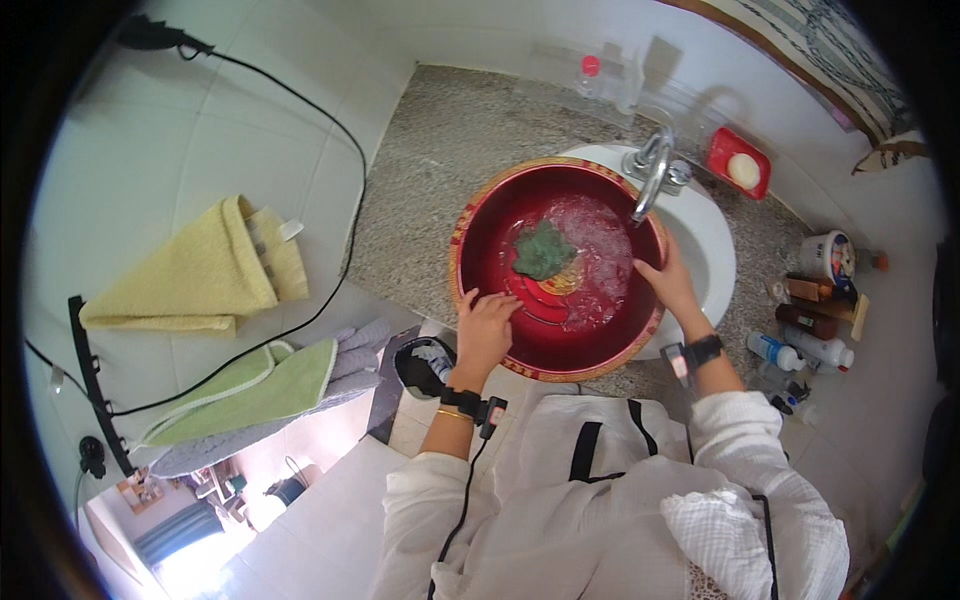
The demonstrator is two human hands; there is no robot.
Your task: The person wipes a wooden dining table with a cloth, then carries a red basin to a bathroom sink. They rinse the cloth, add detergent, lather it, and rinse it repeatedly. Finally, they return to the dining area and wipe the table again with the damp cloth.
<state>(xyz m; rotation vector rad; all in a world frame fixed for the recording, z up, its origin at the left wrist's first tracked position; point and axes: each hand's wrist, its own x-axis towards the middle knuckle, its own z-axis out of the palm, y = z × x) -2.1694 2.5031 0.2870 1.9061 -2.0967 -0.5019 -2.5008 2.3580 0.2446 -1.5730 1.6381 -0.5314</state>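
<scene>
A large red basin (577, 341) with a gold-patterned rim rests over the white sink (712, 255) and the stone counter. Bubbly water stands in it, and a crumpled green cloth (544, 250) lies in the water left of centre. My left hand (486, 322) holds the near-left rim, with its fingers reaching inside. At the right rim, my right hand (670, 279) grips with the thumb inside and the other fingers outside. Over the basin's far-right edge curves the chrome faucet (656, 172); whether water is running from it is hard to tell.
A red soap dish (739, 163) with soap sits behind the sink. Several bottles (776, 351) and a white tub (825, 253) line the counter's right side. Yellow (202, 274) and green (255, 390) towels hang at left, near a black cable (360, 195). A bin (420, 367) stands below.
</scene>
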